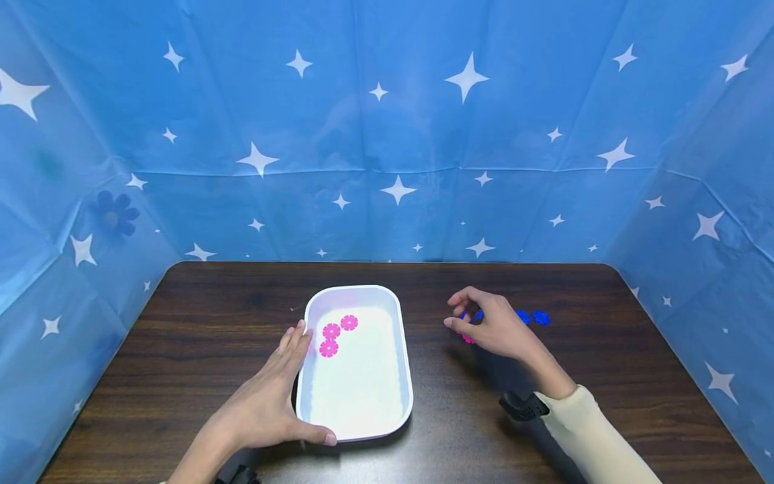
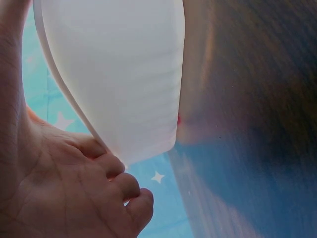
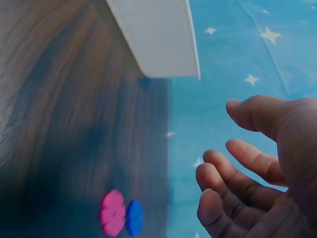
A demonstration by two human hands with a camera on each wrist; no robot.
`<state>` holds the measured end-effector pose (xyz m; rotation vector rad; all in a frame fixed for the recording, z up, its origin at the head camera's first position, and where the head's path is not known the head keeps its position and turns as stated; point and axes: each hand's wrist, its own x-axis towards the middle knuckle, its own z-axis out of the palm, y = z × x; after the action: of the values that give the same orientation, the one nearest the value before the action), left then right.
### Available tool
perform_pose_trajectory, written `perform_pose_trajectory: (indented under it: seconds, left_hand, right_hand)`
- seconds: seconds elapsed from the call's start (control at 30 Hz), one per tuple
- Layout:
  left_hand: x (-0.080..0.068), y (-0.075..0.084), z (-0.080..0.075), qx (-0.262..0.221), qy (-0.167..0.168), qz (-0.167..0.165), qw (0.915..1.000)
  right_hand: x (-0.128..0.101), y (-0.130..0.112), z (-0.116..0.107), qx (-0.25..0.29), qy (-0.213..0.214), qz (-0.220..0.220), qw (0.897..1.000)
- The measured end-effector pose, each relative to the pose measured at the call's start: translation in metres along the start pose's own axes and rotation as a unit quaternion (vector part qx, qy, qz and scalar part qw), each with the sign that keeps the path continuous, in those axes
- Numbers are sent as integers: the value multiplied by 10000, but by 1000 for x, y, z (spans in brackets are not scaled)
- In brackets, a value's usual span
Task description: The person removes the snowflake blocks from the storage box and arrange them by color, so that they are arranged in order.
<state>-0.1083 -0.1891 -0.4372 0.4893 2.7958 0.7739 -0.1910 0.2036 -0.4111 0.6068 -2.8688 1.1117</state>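
A white tray [image 1: 355,390] holds three pink flower-shaped discs [image 1: 331,331] toward its far left part. My left hand [image 1: 269,396] touches the tray's left side, fingers stretched along the rim and thumb at the near edge; the left wrist view shows its fingertips against the wall. To the right of the tray, my right hand [image 1: 494,326] hovers above more discs, fingers loosely bent and thumb apart, holding nothing. Beneath it, partly hidden in the head view, lie a pink disc [image 3: 113,213] and a blue disc [image 3: 133,218].
More blue discs [image 1: 541,317] lie just right of my right hand, one partly covered by it. Everything stands on a dark wooden table [image 1: 199,336]. A blue curtain [image 1: 363,134] with white stars surrounds its back and sides.
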Motion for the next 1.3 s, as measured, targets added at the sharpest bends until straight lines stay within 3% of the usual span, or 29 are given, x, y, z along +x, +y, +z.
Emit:
perform_pose_trajectory:
  seconds: [0.8,1.3]
  left_hand:
    - [0,1,0,-52,-80,-77,9999]
    - [-1,1,0,49,-27,28,10000]
  right_hand:
    - [46,-81,30,266,-909,-809,9922]
    - [67,-104,68,502,-1308,-589,9884]
